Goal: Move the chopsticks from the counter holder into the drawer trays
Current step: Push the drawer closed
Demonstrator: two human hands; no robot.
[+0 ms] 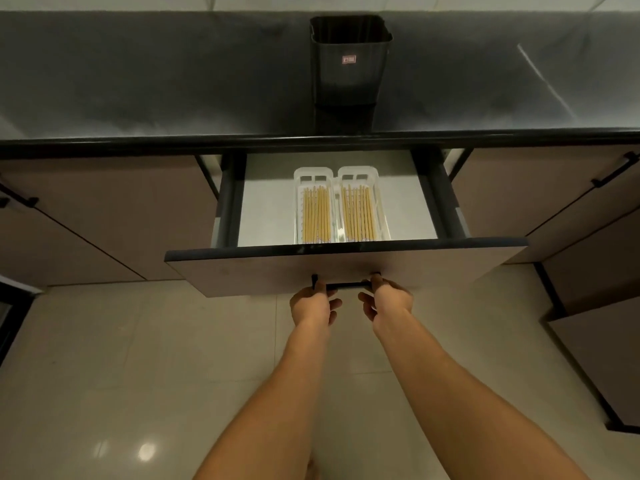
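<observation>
chopsticks [316, 214] are in the drawer [270, 202], split in two bundles: one in the left tray [313, 172], one in the right tray [356, 171], all lying flat and parallel, running front to back

trays are white, slotted, side by side and touching, roughly mid-drawer, front ends up against the drawer front

one paler stick lies along the right wall of the right tray, apart from its bundle

drawer is pulled out from under the tabletop [138, 81]

left hand [310, 306] grasps the left end of the black handle [346, 285] on the drawer front, fingers curled round the bar; right hand [391, 299] grasps the right end the same way

holder [349, 64] is black, upright on the tabletop, well back from the edge, in line with the drawer; its inside is too dark to read

shut cabinet doors [104, 209] either side, pale tiled floor [138, 375] below
</observation>
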